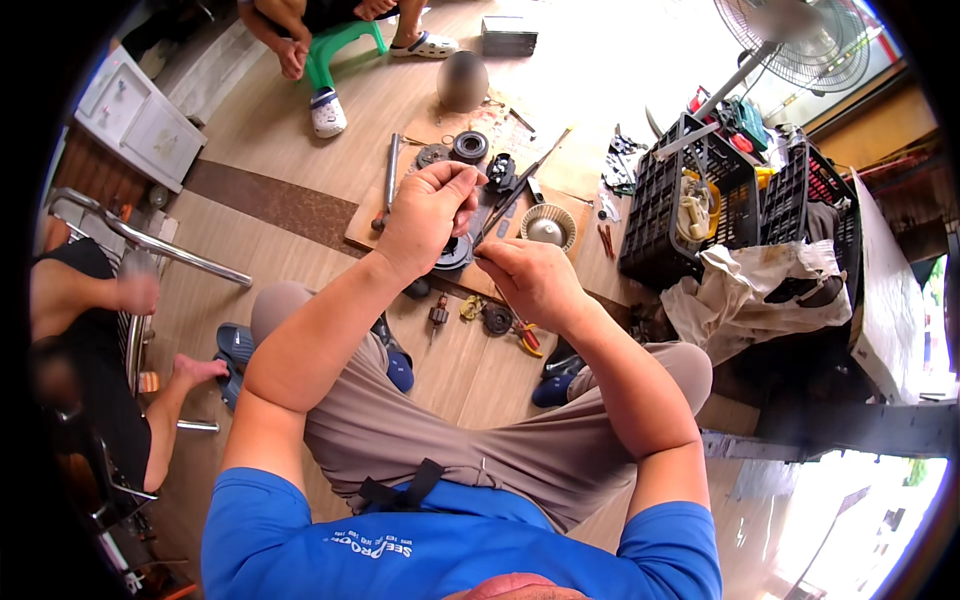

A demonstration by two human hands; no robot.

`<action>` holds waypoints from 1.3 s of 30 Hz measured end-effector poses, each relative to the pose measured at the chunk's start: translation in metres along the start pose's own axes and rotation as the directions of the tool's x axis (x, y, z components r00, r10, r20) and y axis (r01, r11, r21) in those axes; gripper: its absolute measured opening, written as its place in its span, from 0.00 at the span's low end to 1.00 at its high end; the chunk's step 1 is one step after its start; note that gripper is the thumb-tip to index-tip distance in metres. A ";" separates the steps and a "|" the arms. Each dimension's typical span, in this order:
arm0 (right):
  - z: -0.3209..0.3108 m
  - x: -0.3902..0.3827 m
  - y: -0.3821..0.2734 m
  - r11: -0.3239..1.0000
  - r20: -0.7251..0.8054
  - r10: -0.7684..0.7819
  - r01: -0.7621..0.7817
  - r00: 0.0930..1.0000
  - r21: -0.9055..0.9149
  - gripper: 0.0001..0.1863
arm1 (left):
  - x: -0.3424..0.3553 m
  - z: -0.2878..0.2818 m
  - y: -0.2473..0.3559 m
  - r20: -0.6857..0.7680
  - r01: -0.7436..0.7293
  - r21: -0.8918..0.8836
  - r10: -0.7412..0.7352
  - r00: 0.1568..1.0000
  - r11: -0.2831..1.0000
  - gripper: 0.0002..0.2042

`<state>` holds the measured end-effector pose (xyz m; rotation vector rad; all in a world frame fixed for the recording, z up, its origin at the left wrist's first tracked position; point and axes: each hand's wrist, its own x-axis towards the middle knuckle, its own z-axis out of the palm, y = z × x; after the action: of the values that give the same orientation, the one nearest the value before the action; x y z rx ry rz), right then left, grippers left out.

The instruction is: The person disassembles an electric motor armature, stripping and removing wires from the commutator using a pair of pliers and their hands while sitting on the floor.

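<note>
I'm watching the left hand (432, 215) and right hand (532, 283) pinching at upper centre, gripping what I cannot tell, above a grey round part (458, 252) on the board (368, 212), probably keeping fine work close.

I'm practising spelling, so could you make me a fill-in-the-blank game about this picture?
The round, cream, ribbed wheel on the flat tan board shows nearer the bare right hand than the bare ____ hand.
Slatted black plastic crates stand on the person's ____ side.
The low, legged plastic stool is coloured ____.

Missing words: left; right; green
</note>
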<state>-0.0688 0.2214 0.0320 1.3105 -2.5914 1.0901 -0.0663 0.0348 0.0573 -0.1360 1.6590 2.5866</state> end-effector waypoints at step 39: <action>-0.038 -0.008 0.012 0.944 -0.040 -0.199 0.181 0.979 -0.277 0.08 | -0.008 -0.002 -0.001 0.365 0.188 0.614 -0.488 0.793 0.766 0.12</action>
<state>-0.0827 0.2548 0.0515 1.3927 -2.3978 0.7051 -0.0585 0.0336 0.0561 0.2296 1.8481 1.5867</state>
